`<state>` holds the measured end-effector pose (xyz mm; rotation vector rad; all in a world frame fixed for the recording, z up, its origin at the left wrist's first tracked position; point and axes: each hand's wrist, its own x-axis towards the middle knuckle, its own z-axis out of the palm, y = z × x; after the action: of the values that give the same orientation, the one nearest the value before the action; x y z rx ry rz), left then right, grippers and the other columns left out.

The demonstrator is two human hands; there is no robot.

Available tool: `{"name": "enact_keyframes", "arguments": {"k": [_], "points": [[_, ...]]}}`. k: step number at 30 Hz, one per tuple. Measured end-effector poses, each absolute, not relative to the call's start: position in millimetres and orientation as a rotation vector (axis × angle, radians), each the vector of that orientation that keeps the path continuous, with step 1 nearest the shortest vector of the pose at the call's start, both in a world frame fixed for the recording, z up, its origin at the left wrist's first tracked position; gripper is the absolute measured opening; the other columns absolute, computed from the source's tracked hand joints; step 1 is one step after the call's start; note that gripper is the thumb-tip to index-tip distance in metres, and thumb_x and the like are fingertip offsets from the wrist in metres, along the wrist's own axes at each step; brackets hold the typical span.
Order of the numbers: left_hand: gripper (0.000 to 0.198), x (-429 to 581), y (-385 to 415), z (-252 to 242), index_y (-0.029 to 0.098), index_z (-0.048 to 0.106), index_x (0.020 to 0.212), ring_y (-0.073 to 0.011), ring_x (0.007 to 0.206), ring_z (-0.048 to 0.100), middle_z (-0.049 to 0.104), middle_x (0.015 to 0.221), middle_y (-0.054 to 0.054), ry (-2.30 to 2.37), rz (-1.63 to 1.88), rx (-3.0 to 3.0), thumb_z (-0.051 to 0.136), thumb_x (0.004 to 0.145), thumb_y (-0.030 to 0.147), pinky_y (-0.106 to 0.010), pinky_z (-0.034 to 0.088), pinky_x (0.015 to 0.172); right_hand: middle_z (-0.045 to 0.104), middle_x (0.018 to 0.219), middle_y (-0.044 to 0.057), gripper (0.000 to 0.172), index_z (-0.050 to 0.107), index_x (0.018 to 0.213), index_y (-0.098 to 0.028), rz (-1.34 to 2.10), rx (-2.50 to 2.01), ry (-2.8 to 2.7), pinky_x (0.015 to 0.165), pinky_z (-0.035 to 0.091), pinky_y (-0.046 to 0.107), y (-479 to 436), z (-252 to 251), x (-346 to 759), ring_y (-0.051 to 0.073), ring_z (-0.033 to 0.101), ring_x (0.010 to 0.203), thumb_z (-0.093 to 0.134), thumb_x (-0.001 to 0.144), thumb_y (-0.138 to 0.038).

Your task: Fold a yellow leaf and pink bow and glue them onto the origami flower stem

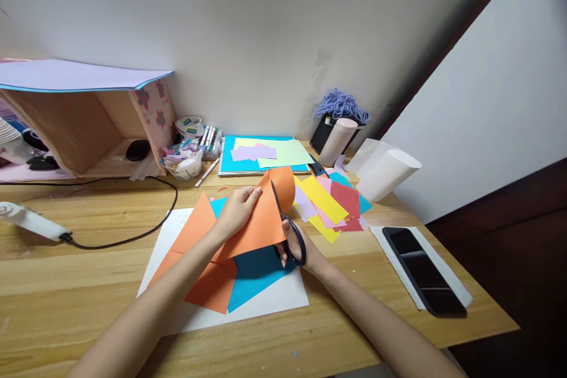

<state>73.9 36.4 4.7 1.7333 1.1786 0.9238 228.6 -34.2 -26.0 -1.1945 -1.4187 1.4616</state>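
Note:
My left hand (240, 208) pinches an orange sheet (252, 229) between thumb and fingers, its right part curling upward. In my right hand (296, 244) are dark-handled scissors (302, 246), fingers through the loops. The blades lie across the orange sheet, pointing up and away, just right of my left thumb. Beneath the raised sheet, more orange pieces (215, 288) and a blue sheet (257, 274) rest on a white sheet (283, 301). My forearm covers part of the orange pieces.
Colored paper scraps (325, 198) lie right of the scissors. A phone (423, 271) sits at the right. Behind are stacked papers (287, 150), a pink cylinder (339, 140), a white roll (390, 171), markers (209, 137) and an open box (88, 124). A black cable (133, 240) crosses the left side.

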Motion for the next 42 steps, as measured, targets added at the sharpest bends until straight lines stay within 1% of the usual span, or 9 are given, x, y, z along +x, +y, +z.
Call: {"name": "enact_keyframes", "arguments": {"k": [5, 13, 20, 23, 28, 32, 35, 39, 42], "points": [[0.040, 74.2, 35.0, 5.6, 0.018, 0.042, 0.059, -0.0127, 0.053, 0.040, 0.046, 0.057, 0.001, 1.182, 0.922, 1.705, 0.037, 0.082, 0.051, -0.023, 0.029, 0.049, 0.036, 0.042, -0.009, 0.055, 0.040, 0.072, -0.020, 1.460, -1.216, -1.349, 0.028, 0.036, 0.017, -33.8, -31.4, 227.7, 0.006, 0.038, 0.029, 0.034, 0.071, -0.074], [0.041, 71.8, 35.5, 13.6, 0.017, 0.048, 0.063, -0.0143, 0.059, 0.042, 0.049, 0.061, 0.001, 1.188, 0.897, 1.694, 0.037, 0.081, 0.052, -0.024, 0.029, 0.054, 0.035, 0.044, -0.010, 0.051, 0.039, 0.074, -0.020, 1.455, -1.187, -1.429, 0.029, 0.037, 0.017, -33.7, -32.4, 231.8, 0.006, 0.039, 0.029, 0.036, 0.074, -0.070], [0.038, 69.9, 38.0, 11.4, 0.017, 0.048, 0.064, -0.0156, 0.062, 0.043, 0.051, 0.063, 0.000, 1.280, 1.029, 1.712, 0.035, 0.083, 0.047, -0.024, 0.029, 0.057, 0.036, 0.045, -0.010, 0.055, 0.035, 0.071, -0.021, 1.524, -1.153, -1.528, 0.030, 0.037, 0.018, -37.6, -30.1, 226.1, 0.006, 0.038, 0.029, 0.034, 0.070, -0.075], [0.037, 72.3, 35.9, 10.1, 0.018, 0.042, 0.059, -0.0144, 0.058, 0.040, 0.047, 0.058, 0.001, 1.327, 1.057, 1.739, 0.036, 0.083, 0.045, -0.024, 0.027, 0.055, 0.036, 0.040, -0.009, 0.060, 0.037, 0.067, -0.021, 1.549, -1.173, -1.525, 0.031, 0.038, 0.019, -39.4, -24.7, 223.2, 0.007, 0.039, 0.029, 0.030, 0.066, -0.080], [0.035, 78.5, 30.1, 8.2, 0.019, 0.040, 0.060, -0.0143, 0.057, 0.042, 0.046, 0.058, 0.002, 1.303, 1.027, 1.805, 0.034, 0.086, 0.042, -0.024, 0.028, 0.056, 0.040, 0.035, -0.004, 0.068, 0.041, 0.054, -0.019, 1.533, -1.146, -1.534, 0.034, 0.038, 0.020, -40.7, -19.4, 222.5, 0.009, 0.045, 0.031, 0.015, 0.070, -0.080], [0.036, 79.8, 28.9, 6.3, 0.019, 0.040, 0.060, -0.0140, 0.058, 0.044, 0.046, 0.058, 0.002, 1.321, 1.006, 1.809, 0.034, 0.086, 0.042, -0.024, 0.029, 0.056, 0.041, 0.035, -0.003, 0.067, 0.041, 0.051, -0.019, 1.515, -1.151, -1.534, 0.033, 0.037, 0.020, -41.3, -18.1, 222.5, 0.009, 0.045, 0.031, 0.016, 0.072, -0.078], [0.036, 79.3, 29.9, 5.2, 0.019, 0.041, 0.060, -0.0140, 0.058, 0.044, 0.048, 0.059, 0.002, 1.316, 1.004, 1.812, 0.034, 0.086, 0.042, -0.024, 0.030, 0.057, 0.040, 0.036, -0.004, 0.063, 0.042, 0.058, -0.019, 1.500, -1.166, -1.519, 0.033, 0.037, 0.019, -41.7, -18.4, 221.6, 0.009, 0.045, 0.031, 0.021, 0.073, -0.076], [0.037, 79.3, 29.9, 5.8, 0.019, 0.040, 0.060, -0.0137, 0.057, 0.042, 0.046, 0.058, 0.002, 1.305, 1.010, 1.804, 0.033, 0.086, 0.043, -0.024, 0.028, 0.055, 0.041, 0.040, -0.008, 0.061, 0.047, 0.078, -0.018, 1.521, -1.218, -1.446, 0.030, 0.037, 0.019, -41.5, -22.8, 220.8, 0.008, 0.043, 0.029, 0.031, 0.070, -0.076], [0.037, 79.5, 29.4, 6.6, 0.019, 0.037, 0.059, -0.0130, 0.055, 0.040, 0.042, 0.056, 0.003, 1.290, 1.030, 1.778, 0.034, 0.086, 0.044, -0.024, 0.027, 0.053, 0.041, 0.042, -0.009, 0.056, 0.046, 0.083, -0.019, 1.510, -1.238, -1.432, 0.029, 0.037, 0.019, -41.3, -25.8, 221.3, 0.008, 0.043, 0.029, 0.039, 0.070, -0.073]]}}
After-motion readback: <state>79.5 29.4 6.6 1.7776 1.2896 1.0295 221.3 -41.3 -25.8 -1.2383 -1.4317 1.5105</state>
